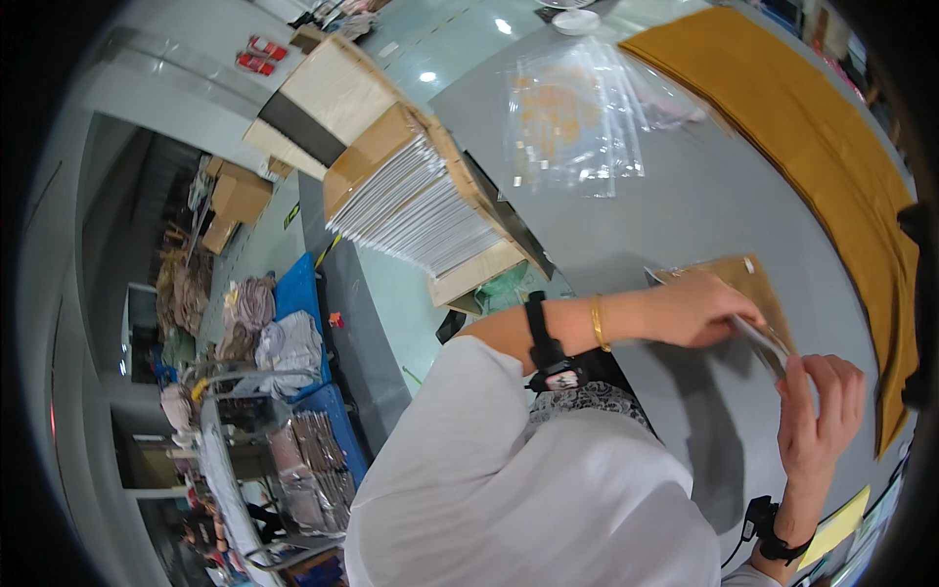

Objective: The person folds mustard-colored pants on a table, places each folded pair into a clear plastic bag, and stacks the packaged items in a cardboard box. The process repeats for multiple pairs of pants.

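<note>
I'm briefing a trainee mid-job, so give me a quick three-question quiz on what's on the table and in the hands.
1. True or false: both hands hold the tan packet.
2. What lies at the table's far side? A) clear bags B) a kettle C) a laptop
3. Fill in: the mustard cloth runs along the table's ____ edge.

Key: 1 true, the left hand lies on it and the right hand's fingers pinch its near end. 2 A. 3 right.
</note>
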